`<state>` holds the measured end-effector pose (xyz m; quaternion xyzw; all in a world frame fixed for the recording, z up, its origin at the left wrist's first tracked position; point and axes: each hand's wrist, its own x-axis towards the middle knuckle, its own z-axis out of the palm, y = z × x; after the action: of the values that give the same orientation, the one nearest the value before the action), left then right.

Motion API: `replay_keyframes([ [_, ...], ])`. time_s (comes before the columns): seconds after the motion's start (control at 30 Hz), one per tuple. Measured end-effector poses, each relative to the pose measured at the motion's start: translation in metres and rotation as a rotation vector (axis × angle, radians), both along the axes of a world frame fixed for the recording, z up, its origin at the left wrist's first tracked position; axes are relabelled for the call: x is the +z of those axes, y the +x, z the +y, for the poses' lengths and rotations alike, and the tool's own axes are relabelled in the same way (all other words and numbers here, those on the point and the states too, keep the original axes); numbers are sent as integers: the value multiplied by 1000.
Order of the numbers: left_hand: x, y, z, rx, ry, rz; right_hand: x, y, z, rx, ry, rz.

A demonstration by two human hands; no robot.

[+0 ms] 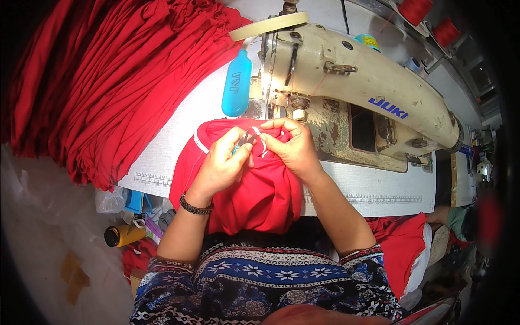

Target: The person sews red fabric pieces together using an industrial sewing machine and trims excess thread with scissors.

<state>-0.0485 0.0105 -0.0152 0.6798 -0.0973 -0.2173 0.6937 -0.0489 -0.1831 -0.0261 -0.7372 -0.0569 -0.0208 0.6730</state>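
Observation:
A red garment (pixel 254 200) with narrow white trim is bunched over the table's front edge in front of the sewing machine (pixel 368 81). My left hand (pixel 225 160) is closed around small metal thread snips (pixel 246 138), with a bit of blue showing by the fingers. The snips' blades lie close to a loop of white trim (pixel 264 145). Thumb and forefinger of my right hand (pixel 297 149) pinch the red cloth and white trim just right of the blades. Both hands are in front of the machine's needle area, nearly touching each other.
A large pile of red fabric (pixel 119 70) covers the table's left side. A blue bottle-shaped piece (pixel 237 86) stands beside the machine head, below a cream curved band (pixel 268 26). Red thread cones (pixel 416 10) are at the back right. A yellow bottle (pixel 124 235) sits below the table's left edge.

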Motion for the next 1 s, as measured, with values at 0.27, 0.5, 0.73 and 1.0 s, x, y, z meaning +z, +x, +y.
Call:
replay_keyframes([
  [0.27, -4, -2, -7, 144, -85, -68, 3, 0, 1, 2, 26, 41],
  [0.5, 25, 2, -6, 293, 376, -808, -6, 2, 1, -24, 15, 2],
  [0.73, 18, 17, -7, 161, 569, -979, -11, 5, 2, -13, 51, -33],
  [1.0, 7, 19, -4, 158, 469, -854, -15, 5, -1, -7, 27, -66],
])
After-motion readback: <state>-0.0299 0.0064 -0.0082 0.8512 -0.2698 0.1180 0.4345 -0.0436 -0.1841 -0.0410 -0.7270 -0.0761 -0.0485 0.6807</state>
